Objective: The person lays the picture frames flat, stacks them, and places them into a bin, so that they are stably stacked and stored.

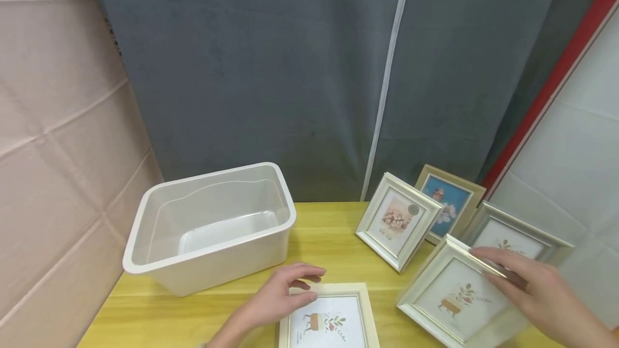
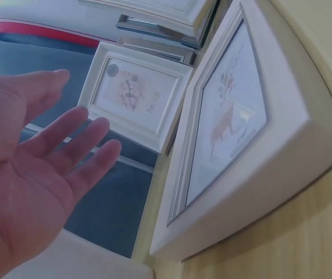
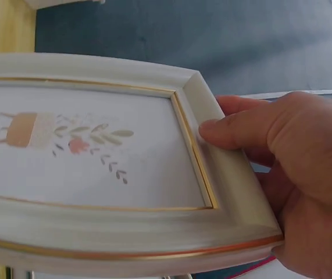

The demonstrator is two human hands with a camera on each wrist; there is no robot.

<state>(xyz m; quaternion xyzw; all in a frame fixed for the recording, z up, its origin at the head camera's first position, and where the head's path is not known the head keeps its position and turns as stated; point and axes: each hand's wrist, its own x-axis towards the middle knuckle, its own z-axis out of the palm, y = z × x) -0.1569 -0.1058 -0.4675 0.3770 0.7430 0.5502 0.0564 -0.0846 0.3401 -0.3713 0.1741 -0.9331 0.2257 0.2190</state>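
My right hand [image 1: 537, 289] grips the top edge of a white picture frame [image 1: 464, 297] with a thin gold inner line; the thumb lies on its front border in the right wrist view. The print in it shows a brown pot on legs with leafy sprigs. My left hand [image 1: 282, 294], fingers loosely bent and nothing between them, hovers at the upper left corner of a cream picture frame [image 1: 365, 318] lying flat on the table. That one carries a similar pot-and-sprig print [image 2: 229, 110]. In the left wrist view the left palm [image 2: 20, 197] faces the camera.
A white plastic bin [image 1: 217, 262], with nothing in it, stands at the left. Behind the held frame are a white frame with a pink flower print [image 1: 398, 219], a gold frame with a blue picture [image 1: 447, 197] and a silver frame [image 1: 517, 230]. A grey curtain [image 1: 266, 69] hangs behind.
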